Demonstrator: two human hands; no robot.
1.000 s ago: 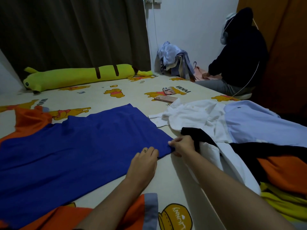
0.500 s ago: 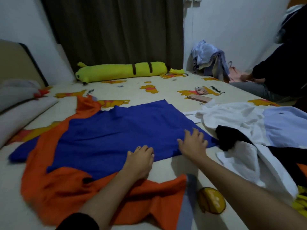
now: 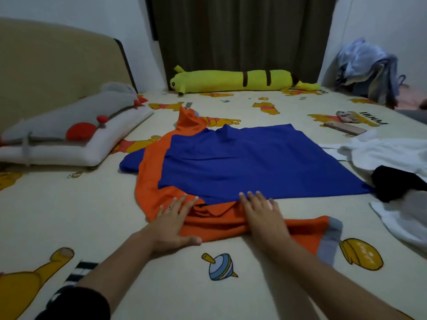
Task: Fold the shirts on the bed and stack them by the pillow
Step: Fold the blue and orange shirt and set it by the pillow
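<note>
Head view. A blue shirt (image 3: 251, 162) is lying spread flat on the cartoon-print bed sheet (image 3: 69, 209), partly covering an orange shirt (image 3: 231, 224) whose fabric is showing along the blue shirt's left side and near edge. The orange shirt's grey-trimmed sleeve (image 3: 330, 239) is extending to the right along the near edge. The left hand (image 3: 173, 224) is resting palm down, fingers spread and flat, on the orange shirt's near-left corner, with the thumb lying on the bare sheet; it is gripping nothing. The right hand (image 3: 261, 212) is pressing flat, fingers extended, where the blue shirt's near hem meets the bunched orange fabric, fingertips touching the blue cloth; it too is closing around nothing. Both shirts are thus lying under and just beyond the palms, not pinched between fingers. A white pillow (image 3: 74, 151) is sitting at the left by the headboard (image 3: 53, 65), with a grey plush (image 3: 69, 118) lying on top of it, well apart from the shirts. A pile of white and dark clothes (image 3: 388, 167) is lying at the right, touching the blue shirt's right corner. A long yellow plush (image 3: 231, 80) is lying along the far edge before the curtain (image 3: 240, 31).
</note>
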